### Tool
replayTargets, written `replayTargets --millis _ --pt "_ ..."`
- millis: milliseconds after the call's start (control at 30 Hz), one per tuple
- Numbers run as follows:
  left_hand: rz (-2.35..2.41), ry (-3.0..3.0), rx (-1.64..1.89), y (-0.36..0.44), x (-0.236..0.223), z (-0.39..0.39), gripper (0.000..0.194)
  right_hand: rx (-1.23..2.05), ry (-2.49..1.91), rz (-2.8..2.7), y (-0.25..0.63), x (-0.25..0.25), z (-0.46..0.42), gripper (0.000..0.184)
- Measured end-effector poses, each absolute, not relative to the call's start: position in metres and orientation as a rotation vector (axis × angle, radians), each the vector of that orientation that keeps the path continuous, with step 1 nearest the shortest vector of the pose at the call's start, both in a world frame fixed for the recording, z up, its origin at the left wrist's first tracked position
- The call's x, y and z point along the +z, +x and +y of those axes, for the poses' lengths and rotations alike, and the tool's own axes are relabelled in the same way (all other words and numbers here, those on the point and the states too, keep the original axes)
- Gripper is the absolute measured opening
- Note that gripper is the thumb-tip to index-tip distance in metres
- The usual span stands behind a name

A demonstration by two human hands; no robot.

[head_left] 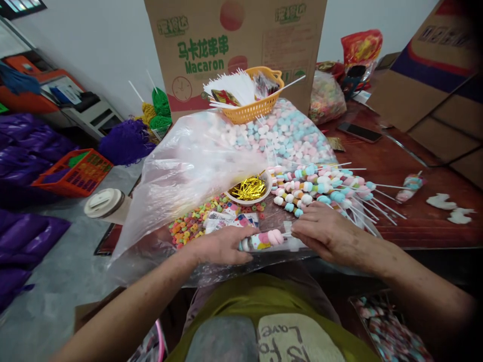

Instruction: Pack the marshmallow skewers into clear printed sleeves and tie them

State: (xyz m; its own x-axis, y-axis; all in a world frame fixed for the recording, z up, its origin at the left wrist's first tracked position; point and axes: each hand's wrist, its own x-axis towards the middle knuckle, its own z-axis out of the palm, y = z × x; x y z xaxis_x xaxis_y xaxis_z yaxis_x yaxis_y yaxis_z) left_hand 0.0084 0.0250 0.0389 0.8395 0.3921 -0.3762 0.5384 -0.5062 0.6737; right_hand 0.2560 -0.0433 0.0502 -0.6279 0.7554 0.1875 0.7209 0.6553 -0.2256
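Forearms (pixel 139 299) rise from the lower corners. Left hand (pixel 222 245) closes around a candy skewer (pixel 267 239) below center; right hand (pixel 328 229), palm down, pinches its stick (pixel 287 235).

Beyond my right fingers (pixel 307 226) and farther right, a smartphone (pixel 360 132) lies on the tabletop (pixel 394 171); crumpled white tissues (pixel 441 201) rest nearer. Well left of my left fingers (pixel 238 239), an orange plastic basket (pixel 83 185) sits beside shiny purple bags (pixel 26 146).

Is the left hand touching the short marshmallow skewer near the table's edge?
Touching: the head view shows the left hand gripping the skewer at one end.
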Motion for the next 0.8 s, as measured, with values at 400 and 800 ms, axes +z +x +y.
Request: replayTargets --millis 400,800 --pt "0.607 1.812 -0.128 0.024 0.022 0.013 0.029 0.072 -1.035 -2.617 0.243 0.032 -0.043 0.02" --pt "1.094 2.61 0.052 0.018 -0.004 0.0 0.039 0.416 -1.282 -2.517 0.243 0.023 -0.036 0.025"
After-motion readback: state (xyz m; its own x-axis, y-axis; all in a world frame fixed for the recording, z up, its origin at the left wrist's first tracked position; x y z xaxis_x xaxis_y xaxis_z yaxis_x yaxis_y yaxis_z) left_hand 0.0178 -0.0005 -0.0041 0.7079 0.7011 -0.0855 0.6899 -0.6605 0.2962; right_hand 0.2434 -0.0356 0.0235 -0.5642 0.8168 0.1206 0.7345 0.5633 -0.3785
